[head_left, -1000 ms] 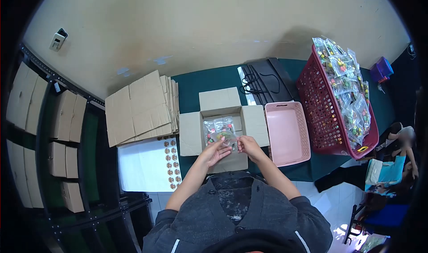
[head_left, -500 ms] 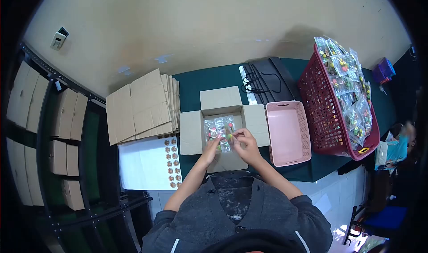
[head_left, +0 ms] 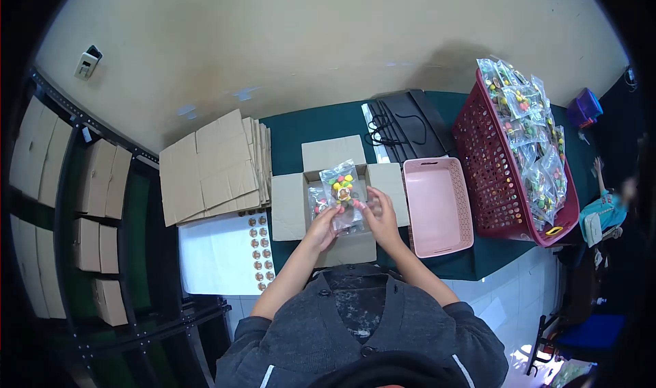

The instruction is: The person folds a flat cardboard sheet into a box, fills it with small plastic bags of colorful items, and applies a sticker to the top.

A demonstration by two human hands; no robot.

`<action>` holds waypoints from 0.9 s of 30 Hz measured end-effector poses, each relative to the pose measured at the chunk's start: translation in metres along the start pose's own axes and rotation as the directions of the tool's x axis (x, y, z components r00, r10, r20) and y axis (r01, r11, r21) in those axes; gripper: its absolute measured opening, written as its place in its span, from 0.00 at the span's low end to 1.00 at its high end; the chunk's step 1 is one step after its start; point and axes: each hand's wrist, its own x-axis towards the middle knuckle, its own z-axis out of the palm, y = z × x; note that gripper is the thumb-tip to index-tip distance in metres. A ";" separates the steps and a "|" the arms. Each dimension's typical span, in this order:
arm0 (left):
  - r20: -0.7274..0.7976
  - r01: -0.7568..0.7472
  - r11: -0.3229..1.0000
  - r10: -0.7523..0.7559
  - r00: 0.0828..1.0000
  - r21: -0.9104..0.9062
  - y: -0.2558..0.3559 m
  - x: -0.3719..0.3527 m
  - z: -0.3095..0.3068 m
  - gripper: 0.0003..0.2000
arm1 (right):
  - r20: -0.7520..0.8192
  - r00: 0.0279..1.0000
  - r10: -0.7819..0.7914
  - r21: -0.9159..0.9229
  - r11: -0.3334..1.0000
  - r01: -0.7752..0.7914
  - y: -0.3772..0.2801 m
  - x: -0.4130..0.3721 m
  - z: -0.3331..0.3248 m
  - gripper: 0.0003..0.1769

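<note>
A clear plastic bag of colourful candies (head_left: 343, 183), with a round brown sticker on it, is held flat above an open cardboard box (head_left: 318, 255). My left hand (head_left: 322, 228) pinches the bag's lower left edge. On its lower right side, the fingers of my right hand (head_left: 380, 217) grip it. Other clear bags (head_left: 316, 202) lie inside the box, partly hidden by the held bag and my hands. The box flaps are folded outward.
Right of the box are a pink basket (head_left: 439, 207) and a maroon basket (head_left: 502, 183) heaped with candy bags. Flattened cardboard (head_left: 219, 166) and a sticker sheet (head_left: 219, 258) lie left. A black case (head_left: 417, 125) with cables is behind. Another person (head_left: 605, 213) is far right.
The bag, earlier seen tilted and blurred, now lies flat and faces up between both hands. The person at the far right has changed posture.
</note>
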 end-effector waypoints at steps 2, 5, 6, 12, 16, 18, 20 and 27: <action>0.066 0.011 1.000 -0.011 0.998 0.007 0.004 0.002 0.004 0.09 | 0.141 0.966 0.218 0.304 0.919 -0.252 0.006 0.002 -0.005 0.24; 0.004 0.060 0.995 -0.060 0.998 0.074 0.004 0.011 0.007 0.12 | 0.274 0.931 0.243 0.431 0.834 -0.345 0.026 0.004 -0.006 0.22; -0.002 -0.007 0.981 0.007 1.000 0.192 -0.002 0.021 0.002 0.14 | 0.263 0.938 0.227 0.376 0.871 -0.316 0.031 0.004 -0.005 0.22; 0.005 -0.101 0.892 0.111 0.994 0.441 -0.018 0.050 -0.012 0.27 | 0.151 0.980 0.126 -0.127 0.986 -0.107 0.028 0.001 -0.011 0.22; 0.201 -0.213 -0.073 0.708 0.677 0.974 -0.019 0.039 -0.003 0.40 | 0.006 0.999 -0.054 -0.450 0.892 0.051 0.026 -0.001 -0.011 0.21; 0.221 -0.258 -0.038 0.642 0.734 0.965 -0.020 0.042 -0.006 0.40 | -0.006 0.999 -0.037 -0.443 0.896 0.031 0.024 0.001 -0.013 0.20; 0.286 -0.225 -0.184 0.478 0.830 0.957 -0.030 0.050 -0.011 0.38 | -0.014 1.000 -0.014 -0.435 0.900 0.007 0.024 0.001 -0.016 0.19; 0.293 -0.223 -0.333 0.180 0.939 0.916 -0.039 0.069 -0.022 0.31 | -0.158 0.981 -0.113 -0.364 0.930 0.048 0.007 0.018 -0.048 0.15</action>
